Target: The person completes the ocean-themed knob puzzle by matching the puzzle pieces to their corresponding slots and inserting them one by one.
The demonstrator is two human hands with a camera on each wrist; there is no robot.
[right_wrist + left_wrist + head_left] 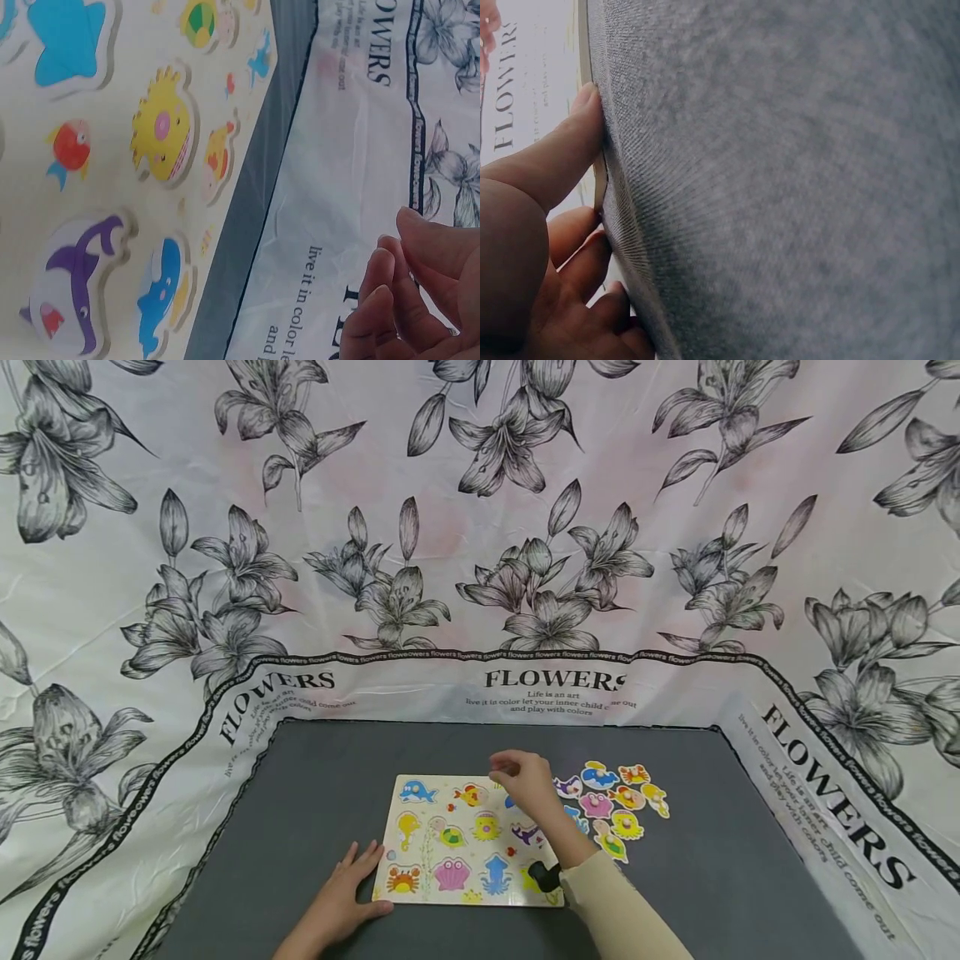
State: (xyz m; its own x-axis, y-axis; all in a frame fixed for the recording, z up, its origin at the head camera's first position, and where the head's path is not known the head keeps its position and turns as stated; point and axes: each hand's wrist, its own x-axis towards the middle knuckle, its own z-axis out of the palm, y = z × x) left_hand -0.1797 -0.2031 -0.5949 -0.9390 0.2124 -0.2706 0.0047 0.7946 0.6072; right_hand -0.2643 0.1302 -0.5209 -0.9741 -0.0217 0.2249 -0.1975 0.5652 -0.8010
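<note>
A pale puzzle board (438, 860) with sea-animal shapes lies flat on the dark table. My left hand (339, 893) is spread at its lower left corner, fingers at the left side and thumb at the bottom edge. The left wrist view shows that thumb and the fingers of the left hand (547, 225) touching the board's edge (600, 180). Above the upper right part of the board, my right hand (528, 789) is raised. In the right wrist view, the right hand (420, 292) has loosely bent fingers with nothing visible between them. A purple shark shape (79, 277) shows on the board.
Several loose sea-animal pieces (597, 805) lie in a cluster right of the board, partly behind my right forearm. A dark wrist camera (544, 877) sits by the right sleeve. White flower-printed cloth (555, 689) surrounds the dark tabletop (337, 777) at the back and sides.
</note>
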